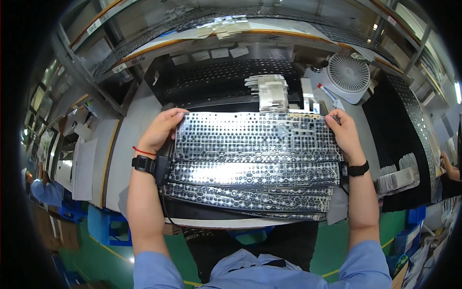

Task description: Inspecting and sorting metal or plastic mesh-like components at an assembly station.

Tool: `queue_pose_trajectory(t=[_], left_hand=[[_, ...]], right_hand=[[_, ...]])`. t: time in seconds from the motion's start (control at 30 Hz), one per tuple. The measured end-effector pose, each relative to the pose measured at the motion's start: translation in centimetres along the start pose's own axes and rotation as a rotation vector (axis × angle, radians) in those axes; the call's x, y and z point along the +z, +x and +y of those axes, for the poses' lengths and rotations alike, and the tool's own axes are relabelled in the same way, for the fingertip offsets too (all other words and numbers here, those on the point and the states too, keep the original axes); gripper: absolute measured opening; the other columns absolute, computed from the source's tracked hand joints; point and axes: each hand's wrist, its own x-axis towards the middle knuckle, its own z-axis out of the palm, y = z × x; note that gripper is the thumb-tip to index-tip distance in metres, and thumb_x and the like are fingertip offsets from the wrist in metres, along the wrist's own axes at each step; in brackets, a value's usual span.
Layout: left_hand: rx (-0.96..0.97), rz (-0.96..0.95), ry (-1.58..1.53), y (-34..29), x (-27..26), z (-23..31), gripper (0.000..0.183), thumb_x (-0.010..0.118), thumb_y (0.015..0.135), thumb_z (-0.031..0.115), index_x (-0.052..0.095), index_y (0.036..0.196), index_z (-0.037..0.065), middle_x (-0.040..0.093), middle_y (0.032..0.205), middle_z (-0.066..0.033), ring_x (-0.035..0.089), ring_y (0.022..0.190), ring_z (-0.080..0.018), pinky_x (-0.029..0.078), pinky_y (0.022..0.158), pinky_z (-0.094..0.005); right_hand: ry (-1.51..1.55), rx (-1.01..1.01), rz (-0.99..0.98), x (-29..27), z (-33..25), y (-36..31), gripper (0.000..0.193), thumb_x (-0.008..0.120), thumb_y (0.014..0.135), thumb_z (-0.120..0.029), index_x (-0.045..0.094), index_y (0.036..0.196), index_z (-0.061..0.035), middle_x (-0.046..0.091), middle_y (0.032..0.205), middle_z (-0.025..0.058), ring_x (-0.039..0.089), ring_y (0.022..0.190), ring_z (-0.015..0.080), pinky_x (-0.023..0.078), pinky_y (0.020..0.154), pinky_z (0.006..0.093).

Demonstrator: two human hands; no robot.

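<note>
L hand pinches the sheet at its 10 o'clock corner, R hand at its 2; sheet's mid-bench, stack showing at 6. I'd hold both corners lvl, tension light & even, w/ no crease, imo.

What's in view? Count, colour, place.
Dotted thin sheets: several, silver-black, front centre
Flat strip stack: 1, whitish, behind sheets
Round slatted fan: 1, white, back right
Marker: 1, red-white, beside fan
Flat-piece bundle: 1, whitish, right
Perforated panels: 2, black, back, right
Metal shelving: 1+, grey, back
Flat worktable: 1, grey, beneath sheets
Plastic stool: 1+, blue, lower left
Floor: 1, green, below
Co-worker's sleeve: 1, blue, far left
Co-worker's hand: 1, bare, far right
Rim details: too blurred
Wrist straps: 2, black, each wrist
Left grip: 1, bare, sheet's left corner
Right grip: 1, bare, sheet's right corner
</note>
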Motion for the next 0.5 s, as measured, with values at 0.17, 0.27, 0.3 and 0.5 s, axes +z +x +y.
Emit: queue_pose_trajectory(t=[0.17,0.27,0.3,0.5], left_hand=[[0.005,0.008,-0.027,0.3,0.1,-0.5,0.019,0.052,0.101,0.022,0.062,0.1,0.006,0.058,0.077,0.0068,0.047,0.061,0.0001,0.037,0.052,-0.016],[0.048,0.067,-0.092,0.6,-0.4,-0.9,0.018,0.052,0.101,0.02,0.062,0.096,0.006,0.061,0.079,0.0054,0.053,0.066,-0.0009,0.043,0.059,-0.0174],[0.075,0.123,-0.147,0.7,-0.3,-1.1,0.018,0.052,0.101,0.02,0.062,0.096,0.006,0.062,0.081,0.0049,0.054,0.067,-0.0013,0.045,0.061,-0.018],[0.126,0.24,-0.322,1.1,-0.9,-1.7,0.018,0.052,0.102,0.021,0.062,0.097,0.006,0.065,0.086,0.0021,0.06,0.073,-0.0047,0.05,0.069,-0.0216]], right_hand=[[-0.023,0.026,0.053,0.1,0.7,0.3,0.013,0.061,0.096,-0.015,0.06,0.091,-0.0034,0.054,0.077,-0.0054,0.048,0.072,0.0032,0.04,0.067,0.0206],[0.209,0.034,0.066,0.6,0.9,0.6,0.013,0.058,0.098,-0.016,0.06,0.096,-0.0036,0.057,0.079,-0.0055,0.05,0.073,0.0019,0.041,0.066,0.0193],[0.328,0.09,0.026,0.7,0.4,0.4,0.014,0.056,0.1,-0.016,0.06,0.1,-0.0025,0.06,0.081,-0.0046,0.052,0.074,0.0013,0.042,0.067,0.0182],[0.402,0.114,-0.037,0.3,0.4,0.4,0.016,0.056,0.1,-0.016,0.062,0.095,-0.0017,0.062,0.083,-0.0033,0.053,0.07,0.0021,0.043,0.068,0.0186]])
